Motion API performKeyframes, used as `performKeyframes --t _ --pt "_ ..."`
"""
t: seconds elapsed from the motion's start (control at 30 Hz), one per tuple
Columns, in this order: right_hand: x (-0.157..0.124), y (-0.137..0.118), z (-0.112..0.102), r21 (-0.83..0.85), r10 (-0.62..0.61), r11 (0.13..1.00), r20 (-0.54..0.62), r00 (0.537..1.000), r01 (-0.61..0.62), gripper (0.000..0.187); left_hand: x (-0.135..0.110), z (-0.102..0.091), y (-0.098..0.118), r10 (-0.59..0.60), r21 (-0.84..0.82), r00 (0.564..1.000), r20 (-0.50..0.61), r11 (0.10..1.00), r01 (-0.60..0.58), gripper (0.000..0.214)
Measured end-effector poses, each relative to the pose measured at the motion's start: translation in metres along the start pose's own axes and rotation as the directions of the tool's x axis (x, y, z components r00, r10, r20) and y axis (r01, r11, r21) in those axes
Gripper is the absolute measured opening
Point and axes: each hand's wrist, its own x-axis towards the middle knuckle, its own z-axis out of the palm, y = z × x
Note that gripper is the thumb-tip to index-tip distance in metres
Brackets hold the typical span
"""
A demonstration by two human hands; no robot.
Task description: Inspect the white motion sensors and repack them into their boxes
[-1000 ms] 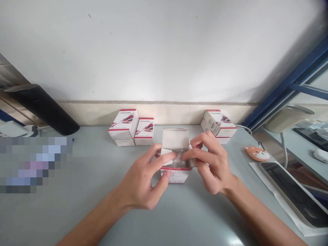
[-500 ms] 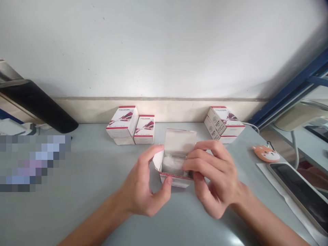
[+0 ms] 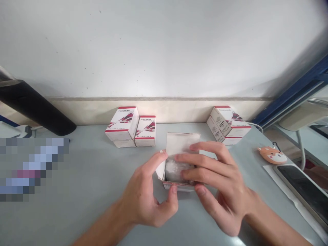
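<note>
A small white carton with red edging lies in front of me, its lid flap raised at the back and a side flap folded out on the left. Inside sits a greyish item in clear plastic wrap; its kind cannot be made out. My left hand grips the carton's left end, thumb on the front wall and fingers at the left flap. Over the carton's right side, my right hand has its fingers spread, with two fingertips on the wrapped item and the thumb near the front right corner.
Behind, near the wall, stand closed white-and-red boxes on the left and more stacked boxes on the right. An orange animal-faced case and a phone on white paper lie at right. A black cylinder leans at left.
My right hand's fingers have spread and reached further left over the wrapped item, which shows more clearly. My left hand still holds the carton. The view has shifted slightly.
</note>
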Motion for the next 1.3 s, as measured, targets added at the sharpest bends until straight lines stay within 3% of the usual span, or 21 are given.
performKeyframes --t 0.1,0.2,0.3,0.47,0.57,0.67,0.7,0.77,0.83,0.97,1.07,1.13,1.2,1.23,1.3 --pt "0.001 0.000 0.001 0.054 0.037 0.998 0.038 0.999 -0.039 0.038 0.002 -0.001 0.001 -0.040 0.035 0.999 -0.023 0.999 0.041 0.094" --pt "0.004 0.002 0.003 0.113 0.009 0.994 0.029 1.000 -0.012 0.042 0.007 -0.002 0.003 0.030 0.092 0.998 -0.059 0.995 -0.024 0.094" --pt "0.006 0.003 0.004 0.137 -0.010 0.990 0.013 1.000 0.008 0.036 0.009 -0.002 0.004 0.092 0.146 0.992 -0.082 0.986 -0.080 0.095" --pt "0.004 -0.003 0.005 0.113 0.024 0.993 -0.024 0.999 -0.021 0.028 0.007 -0.001 0.006 0.096 0.176 0.989 -0.116 0.982 -0.075 0.084" --pt "-0.001 -0.005 0.006 0.100 0.099 0.991 -0.149 0.984 -0.085 0.032 0.008 -0.001 0.006 0.088 0.192 0.986 -0.144 0.980 -0.059 0.073" --pt "-0.003 0.007 0.006 0.062 0.226 0.974 -0.397 0.890 -0.220 0.032 0.011 -0.002 0.005 0.122 0.249 0.970 -0.211 0.966 -0.068 0.067" --pt "-0.003 0.014 0.005 0.037 0.272 0.958 -0.426 0.863 -0.283 0.029 0.012 -0.003 0.004 0.133 0.264 0.965 -0.228 0.962 -0.070 0.066" --pt "-0.003 0.031 0.005 -0.063 0.377 0.905 -0.338 0.862 -0.421 0.022 0.015 -0.005 0.003 0.140 0.277 0.959 -0.245 0.958 -0.070 0.065" --pt "-0.007 0.048 0.009 -0.224 0.461 0.848 -0.138 0.877 -0.481 0.019 0.016 -0.007 0.002 0.130 0.280 0.961 -0.244 0.958 -0.059 0.061" --pt "-0.023 0.071 0.027 -0.389 0.433 0.848 0.120 0.893 -0.359 0.020 0.014 -0.010 -0.002 0.141 0.323 0.965 -0.221 0.944 -0.064 0.055" --pt "-0.030 0.078 0.035 -0.408 0.395 0.863 0.179 0.901 -0.298 0.018 0.014 -0.012 -0.004 0.171 0.369 0.966 -0.195 0.925 -0.089 0.051" --pt "-0.026 0.076 0.031 -0.387 0.373 0.867 0.086 0.924 -0.314 0.018 0.016 -0.013 -0.005 0.196 0.410 0.964 -0.181 0.906 -0.107 0.046" --pt "-0.018 0.069 0.020 -0.321 0.314 0.881 -0.155 0.937 -0.349 0.017 0.019 -0.013 -0.003 0.210 0.451 0.963 -0.170 0.885 -0.114 0.041" --pt "-0.013 0.062 0.013 -0.278 0.268 0.892 -0.309 0.913 -0.356 0.018 0.020 -0.014 -0.002 0.216 0.470 0.963 -0.161 0.875 -0.117 0.039" --pt "-0.004 0.044 0.000 -0.221 0.152 0.921 -0.553 0.819 -0.320 0.028 0.023 -0.014 0.002 0.231 0.511 0.965 -0.126 0.849 -0.137 0.037"
